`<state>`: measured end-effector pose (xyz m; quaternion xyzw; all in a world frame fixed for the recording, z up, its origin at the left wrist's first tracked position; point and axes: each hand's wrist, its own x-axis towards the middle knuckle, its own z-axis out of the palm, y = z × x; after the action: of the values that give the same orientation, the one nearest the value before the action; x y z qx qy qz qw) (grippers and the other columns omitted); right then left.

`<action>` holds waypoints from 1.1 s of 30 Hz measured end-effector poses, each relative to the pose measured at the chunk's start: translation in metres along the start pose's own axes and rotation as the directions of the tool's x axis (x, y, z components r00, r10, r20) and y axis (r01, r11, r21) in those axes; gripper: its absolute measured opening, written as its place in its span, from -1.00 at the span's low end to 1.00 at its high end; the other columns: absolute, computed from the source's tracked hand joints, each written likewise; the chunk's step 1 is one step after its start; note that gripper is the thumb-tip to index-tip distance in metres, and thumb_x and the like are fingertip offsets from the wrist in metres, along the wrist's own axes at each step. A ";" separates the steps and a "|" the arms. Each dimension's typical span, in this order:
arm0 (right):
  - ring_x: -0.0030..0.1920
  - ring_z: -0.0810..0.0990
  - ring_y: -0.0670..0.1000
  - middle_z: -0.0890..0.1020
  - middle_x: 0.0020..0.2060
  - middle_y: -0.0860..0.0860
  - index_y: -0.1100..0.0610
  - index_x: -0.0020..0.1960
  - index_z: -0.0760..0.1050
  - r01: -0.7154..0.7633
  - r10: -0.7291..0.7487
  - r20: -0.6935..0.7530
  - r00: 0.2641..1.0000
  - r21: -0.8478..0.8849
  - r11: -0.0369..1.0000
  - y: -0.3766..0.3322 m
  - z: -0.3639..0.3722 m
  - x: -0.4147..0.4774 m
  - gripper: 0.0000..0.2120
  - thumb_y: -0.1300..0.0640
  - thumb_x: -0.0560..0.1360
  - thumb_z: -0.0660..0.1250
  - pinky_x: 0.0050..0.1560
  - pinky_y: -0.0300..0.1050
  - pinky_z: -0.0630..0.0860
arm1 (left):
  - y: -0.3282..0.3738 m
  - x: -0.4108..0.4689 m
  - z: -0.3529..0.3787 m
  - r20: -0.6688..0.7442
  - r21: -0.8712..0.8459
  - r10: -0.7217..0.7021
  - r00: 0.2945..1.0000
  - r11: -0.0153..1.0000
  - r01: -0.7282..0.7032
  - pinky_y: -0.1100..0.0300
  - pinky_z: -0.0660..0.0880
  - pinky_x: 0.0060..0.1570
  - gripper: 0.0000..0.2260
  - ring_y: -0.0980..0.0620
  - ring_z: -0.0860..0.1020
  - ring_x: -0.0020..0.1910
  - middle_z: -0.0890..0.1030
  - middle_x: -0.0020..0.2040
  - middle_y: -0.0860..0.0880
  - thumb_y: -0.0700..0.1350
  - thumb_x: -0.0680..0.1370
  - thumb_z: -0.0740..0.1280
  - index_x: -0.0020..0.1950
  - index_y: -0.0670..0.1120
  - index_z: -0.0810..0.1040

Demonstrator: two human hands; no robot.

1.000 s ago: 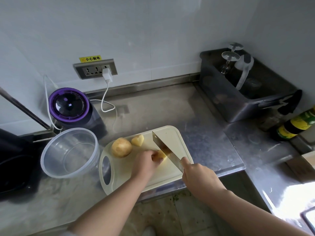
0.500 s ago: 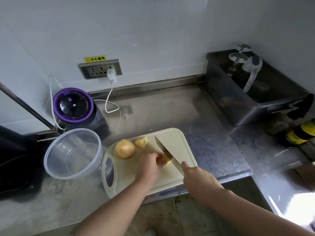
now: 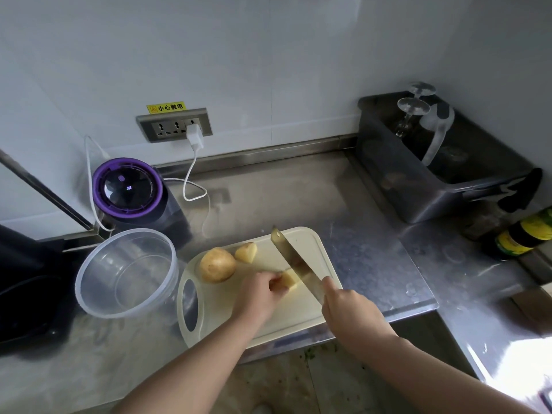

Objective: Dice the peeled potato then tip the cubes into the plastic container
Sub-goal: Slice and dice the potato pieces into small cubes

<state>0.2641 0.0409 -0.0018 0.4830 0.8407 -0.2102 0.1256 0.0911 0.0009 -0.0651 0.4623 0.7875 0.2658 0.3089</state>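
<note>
- My right hand [image 3: 351, 316] is wrapped round the knife [image 3: 295, 264] handle, forefinger on the spine, blade running away and leftward.
- My left hand [image 3: 258, 297], nearer the potato, pinches a piece [image 3: 289, 280] on the board [image 3: 298, 312]; the blade meets it just right of my fingertips.
- Beyond lie a bigger chunk [image 3: 217, 264] and a small one [image 3: 246, 252].
- The container [image 3: 125, 273] stands left of the board, no cubes in it yet.

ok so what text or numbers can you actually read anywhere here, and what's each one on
"小心触电": on the yellow warning sticker above the wall socket.
Lit digits on the purple appliance lid: too small to read.
Yellow bottle label at the right edge: blurred, unreadable.
</note>
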 end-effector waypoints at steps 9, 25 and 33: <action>-0.15 0.65 0.01 0.61 -0.07 0.03 0.08 0.41 0.15 0.068 -0.066 0.045 0.997 -0.060 0.996 -0.008 -0.004 -0.012 -0.57 0.26 0.61 0.22 -0.16 -0.15 0.58 | 0.003 0.001 0.000 -0.014 0.036 -0.008 1.000 0.999 0.008 0.29 0.44 -0.03 -0.76 0.06 0.61 0.01 0.68 0.02 0.01 -0.06 0.50 0.43 0.14 -0.06 0.64; -0.18 0.59 0.02 0.51 -0.17 0.02 0.12 0.40 0.18 0.063 -0.063 0.171 0.983 0.004 0.998 -0.011 0.013 0.015 -0.56 0.29 0.59 0.23 -0.12 -0.09 0.58 | 0.002 0.000 0.001 -0.030 0.022 -0.035 0.999 0.999 0.036 0.19 0.50 -0.04 -0.74 0.03 0.61 -0.01 0.68 -0.01 0.00 0.02 0.50 0.41 0.13 -0.05 0.63; -0.28 0.62 -0.01 0.52 -0.26 -0.03 0.07 0.27 0.25 -0.006 0.004 0.028 1.000 0.087 0.996 -0.010 0.005 0.007 -0.78 0.23 0.65 0.10 -0.26 -0.17 0.58 | 0.000 0.000 -0.002 0.012 -0.005 -0.034 0.999 0.999 0.035 0.27 0.45 0.04 -0.72 0.07 0.58 0.08 0.65 0.09 0.03 -0.03 0.51 0.41 0.20 -0.05 0.61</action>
<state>0.2523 0.0397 -0.0069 0.4872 0.8277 -0.2529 0.1168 0.0901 0.0012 -0.0638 0.4495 0.7928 0.2596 0.3194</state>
